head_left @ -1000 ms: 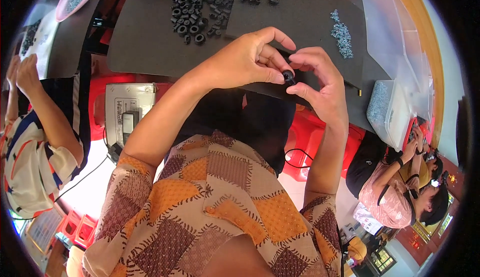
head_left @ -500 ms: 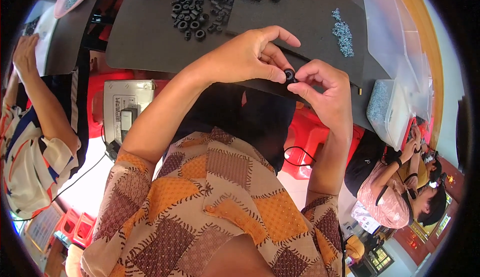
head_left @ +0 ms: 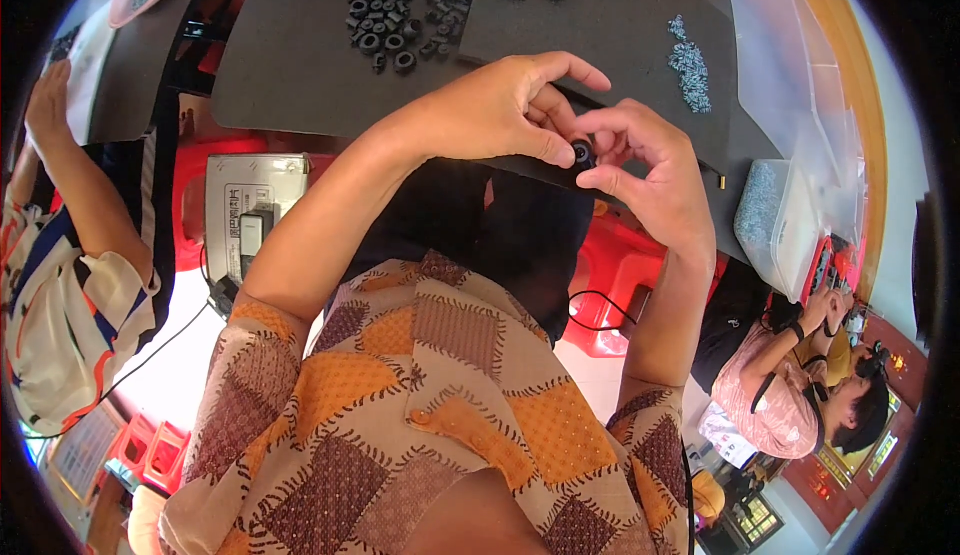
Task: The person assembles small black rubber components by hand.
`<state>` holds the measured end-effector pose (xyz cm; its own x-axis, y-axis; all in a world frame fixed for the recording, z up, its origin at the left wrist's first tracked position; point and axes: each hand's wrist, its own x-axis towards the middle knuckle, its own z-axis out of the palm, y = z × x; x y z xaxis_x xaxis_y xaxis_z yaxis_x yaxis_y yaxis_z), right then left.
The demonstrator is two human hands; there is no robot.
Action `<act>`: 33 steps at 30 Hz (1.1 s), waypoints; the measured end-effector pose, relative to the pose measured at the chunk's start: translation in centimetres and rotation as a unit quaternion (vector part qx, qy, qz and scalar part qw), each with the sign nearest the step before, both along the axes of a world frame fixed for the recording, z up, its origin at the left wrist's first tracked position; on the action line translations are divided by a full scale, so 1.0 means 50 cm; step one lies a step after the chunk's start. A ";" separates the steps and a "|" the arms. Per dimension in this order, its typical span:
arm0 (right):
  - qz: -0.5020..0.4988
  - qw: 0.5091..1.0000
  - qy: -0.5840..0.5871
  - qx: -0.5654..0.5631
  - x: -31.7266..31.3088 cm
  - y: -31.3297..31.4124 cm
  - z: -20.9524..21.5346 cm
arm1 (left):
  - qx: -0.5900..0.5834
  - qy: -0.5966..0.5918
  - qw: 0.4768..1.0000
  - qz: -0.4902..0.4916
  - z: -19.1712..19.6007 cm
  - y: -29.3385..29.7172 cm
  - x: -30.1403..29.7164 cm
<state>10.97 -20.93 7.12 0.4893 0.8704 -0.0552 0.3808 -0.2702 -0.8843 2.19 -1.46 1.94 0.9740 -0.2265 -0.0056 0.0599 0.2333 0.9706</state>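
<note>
A small black ring-shaped part (head_left: 583, 159) with a hole in its middle sits between my two hands, just past the near edge of the dark table board (head_left: 600, 50). My left hand (head_left: 500, 110) pinches it from the left with the thumb, its index finger stretched out above. From the other side, my right hand (head_left: 655, 160) curls thumb and fingers around the same part. Its fingertips partly cover the piece. Farther off lies a heap of similar black parts (head_left: 410, 0), and to the right is a small pile of shiny metal pieces (head_left: 690, 67).
A clear plastic bin (head_left: 765, 205) of small metal pieces stands at the right, beside a tall translucent sheet (head_left: 785, 75). Below the table are a red stool (head_left: 605, 285) and a cardboard box (head_left: 235, 180). Other people work at left and right.
My right hand has tilted, its fingers shifting up and left over the black part. The part has turned slightly in my fingers. My left hand has hardly moved.
</note>
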 end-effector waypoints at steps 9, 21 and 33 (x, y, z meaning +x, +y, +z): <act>0.055 0.996 -0.070 0.010 0.001 -0.001 -0.005 | 0.010 -0.009 0.999 -0.051 -0.015 0.003 0.009; 0.026 0.990 -0.128 0.043 -0.013 -0.005 -0.018 | -0.062 0.046 0.991 -0.105 -0.018 -0.010 0.017; 0.002 0.997 -0.069 0.043 -0.033 -0.005 -0.010 | -0.049 0.058 0.990 -0.116 -0.011 -0.003 0.011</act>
